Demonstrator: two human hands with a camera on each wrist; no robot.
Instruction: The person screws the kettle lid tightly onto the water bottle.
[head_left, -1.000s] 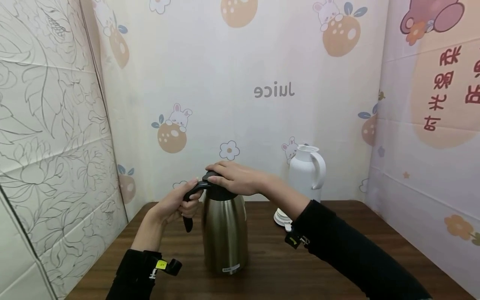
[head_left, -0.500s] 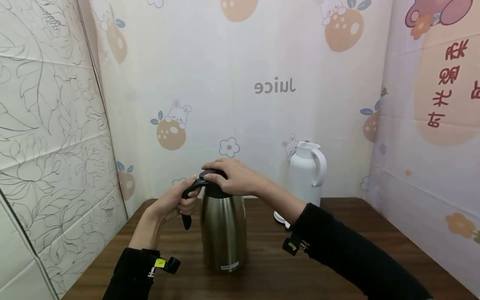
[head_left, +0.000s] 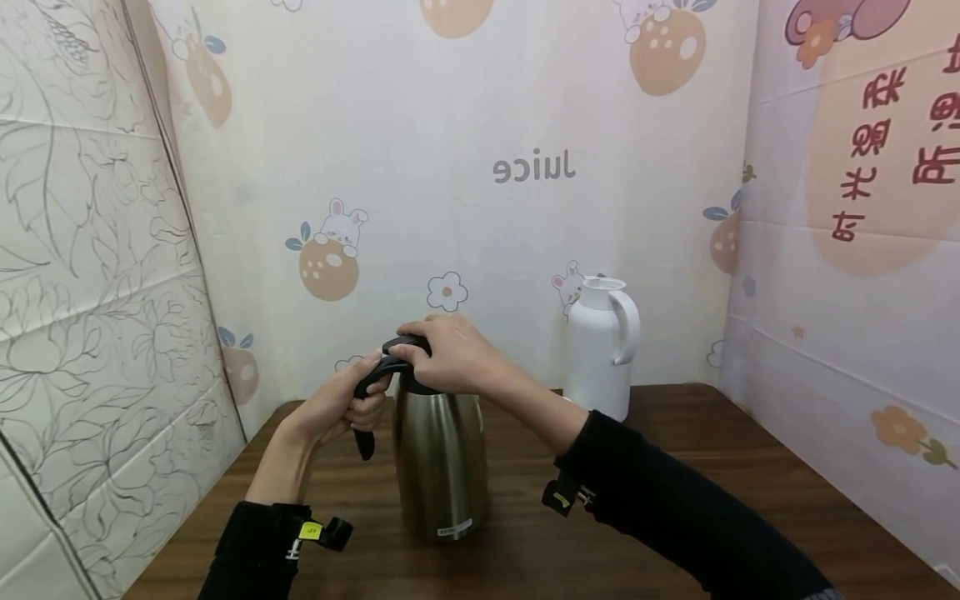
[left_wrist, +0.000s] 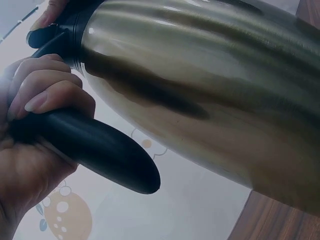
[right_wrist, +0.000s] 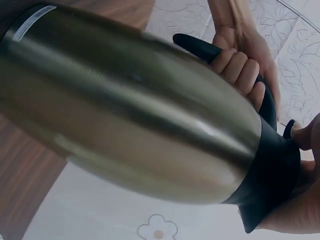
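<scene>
Shiny gold-brown metal jug (head_left: 441, 462), lower centre, pale label (head_left: 455, 528) near base; left fingers (head_left: 367, 405) grip black handle (head_left: 364, 445), right fingers (head_left: 417, 326) black lid (head_left: 406, 342).

Right hand (head_left: 448, 357) edged left atop steel jug (head_left: 440, 467); right forearm (head_left: 528, 400) now hides nearly all white disc (head_left: 567, 400).

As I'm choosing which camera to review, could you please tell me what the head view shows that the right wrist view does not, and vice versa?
Only the head view shows the white jug and mirrored "Juice" lettering. Only the right wrist view shows the pointed black spout. Both show the metal vacuum jug, its white label, the left hand gripping its handle, and the right hand on its black top.
</scene>
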